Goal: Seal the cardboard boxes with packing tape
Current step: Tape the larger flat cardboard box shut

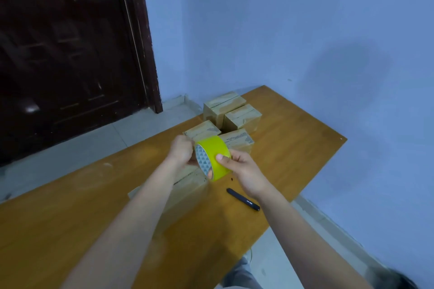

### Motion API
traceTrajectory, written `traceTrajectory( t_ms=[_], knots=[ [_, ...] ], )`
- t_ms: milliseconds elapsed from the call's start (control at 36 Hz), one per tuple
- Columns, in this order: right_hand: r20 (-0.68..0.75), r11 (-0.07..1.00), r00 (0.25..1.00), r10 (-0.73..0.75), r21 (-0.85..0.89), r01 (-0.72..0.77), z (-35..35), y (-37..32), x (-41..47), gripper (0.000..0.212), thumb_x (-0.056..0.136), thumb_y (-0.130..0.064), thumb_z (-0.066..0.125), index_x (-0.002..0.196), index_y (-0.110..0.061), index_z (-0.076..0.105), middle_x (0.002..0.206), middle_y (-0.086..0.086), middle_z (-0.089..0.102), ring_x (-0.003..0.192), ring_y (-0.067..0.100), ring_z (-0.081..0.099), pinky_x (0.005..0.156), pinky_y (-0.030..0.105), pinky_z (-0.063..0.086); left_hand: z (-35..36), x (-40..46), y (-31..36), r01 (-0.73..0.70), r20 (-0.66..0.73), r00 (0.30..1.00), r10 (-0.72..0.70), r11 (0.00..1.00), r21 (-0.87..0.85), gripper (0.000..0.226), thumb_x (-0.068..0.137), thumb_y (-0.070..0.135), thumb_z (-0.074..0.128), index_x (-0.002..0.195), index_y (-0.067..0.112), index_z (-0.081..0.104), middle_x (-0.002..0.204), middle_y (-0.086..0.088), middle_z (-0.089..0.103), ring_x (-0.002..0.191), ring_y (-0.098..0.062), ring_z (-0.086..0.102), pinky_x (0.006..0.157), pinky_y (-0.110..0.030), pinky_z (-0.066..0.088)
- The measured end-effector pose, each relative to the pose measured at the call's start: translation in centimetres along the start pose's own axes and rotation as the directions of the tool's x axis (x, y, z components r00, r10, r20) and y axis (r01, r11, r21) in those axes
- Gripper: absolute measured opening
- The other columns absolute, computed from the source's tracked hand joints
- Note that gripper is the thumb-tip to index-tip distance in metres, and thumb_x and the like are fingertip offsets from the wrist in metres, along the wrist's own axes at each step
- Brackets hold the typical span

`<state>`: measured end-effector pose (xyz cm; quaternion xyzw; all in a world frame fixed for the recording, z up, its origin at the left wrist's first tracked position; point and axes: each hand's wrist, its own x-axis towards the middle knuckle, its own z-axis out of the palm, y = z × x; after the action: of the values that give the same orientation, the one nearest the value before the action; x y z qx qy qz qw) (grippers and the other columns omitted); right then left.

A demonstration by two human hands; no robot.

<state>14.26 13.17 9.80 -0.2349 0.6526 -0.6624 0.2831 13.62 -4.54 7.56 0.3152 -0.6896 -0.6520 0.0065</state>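
Now we hold the yellow tape roll [212,159] up in both hands, just above the counter [70,206]. Our right hand [239,168] wraps round the roll, thumb on the yellow band. Our left hand [182,151] pinches at the roll's top edge (we cannot tell if it has the loose end). Right under the roll lies one cardboard box [185,185], partly hidden by our arms. Behind the roll stand four more boxes [231,115], close together. Beside the roll, toward our right arm, a black pen [243,199] lies flat on the counter.
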Motion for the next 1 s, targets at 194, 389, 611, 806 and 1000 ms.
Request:
traceTrajectory(
  t_ms=[194,389,611,806,1000],
  knots=[
    [-0.154,0.731,0.868,0.472,-0.481,-0.484,-2.0,5.0,-1.3,0.061,0.066,-0.073,0.055,0.077,-0.013,0.053,0.072,0.008,0.048,0.065,0.019,0.048,0.062,0.029,0.034,-3.4,4.3,-0.3,-0.143,-0.169,0.968,0.186,0.96,0.241,0.029,0.093,0.017,0.06,0.065,0.013,0.058,0.061,-0.007,0.066,0.062,-0.025,0.066,0.07,-0.034,0.049],
    [-0.25,0.706,0.908,0.335,-0.572,-0.418,-1.0,8.0,-1.2,0.049,0.094,-0.043,0.051,0.059,-0.017,0.03,0.052,-0.002,0.023,0.039,0.007,0.022,0.045,0.025,0.018,-2.6,6.0,-3.2,-0.151,-0.162,0.967,0.194,0.957,0.247,0.029,0.09,0.019,0.065,0.062,0.02,0.061,0.065,0.0,0.065,0.068,-0.023,0.065,0.071,-0.031,0.046],
    [-0.27,0.63,0.918,0.291,-0.668,-0.396,-1.8,8.3,0.5,0.049,0.093,-0.047,0.049,0.066,-0.007,0.042,0.054,0.0,0.029,0.049,0.014,0.03,0.044,0.026,0.02,-1.8,7.2,-6.5,-0.069,-0.32,0.942,0.1,0.992,0.105,0.026,0.09,0.024,0.065,0.066,0.013,0.066,0.066,-0.003,0.064,0.062,-0.018,0.057,0.06,-0.026,0.043],
    [-0.249,0.698,0.937,0.245,-0.625,-0.348,-1.9,8.9,1.6,0.047,0.094,-0.04,0.052,0.062,-0.012,0.032,0.054,-0.001,0.023,0.048,0.012,0.024,0.046,0.027,0.017,-1.6,8.9,-7.6,-0.004,-0.388,0.922,-0.015,0.999,-0.049,0.028,0.084,0.023,0.072,0.057,0.02,0.064,0.053,0.002,0.062,0.06,-0.021,0.055,0.063,-0.033,0.044],
    [-0.188,0.838,0.948,0.256,-0.446,-0.315,-1.9,9.9,1.3,0.039,0.095,-0.032,0.053,0.062,-0.013,0.044,0.05,-0.01,0.04,0.045,0.004,0.035,0.048,0.017,0.028,-2.0,9.4,-7.9,0.053,-0.373,0.923,-0.093,0.992,-0.115,0.023,0.081,0.016,0.075,0.06,0.017,0.066,0.061,-0.007,0.064,0.064,-0.024,0.058,0.065,-0.035,0.05]
  ],
)
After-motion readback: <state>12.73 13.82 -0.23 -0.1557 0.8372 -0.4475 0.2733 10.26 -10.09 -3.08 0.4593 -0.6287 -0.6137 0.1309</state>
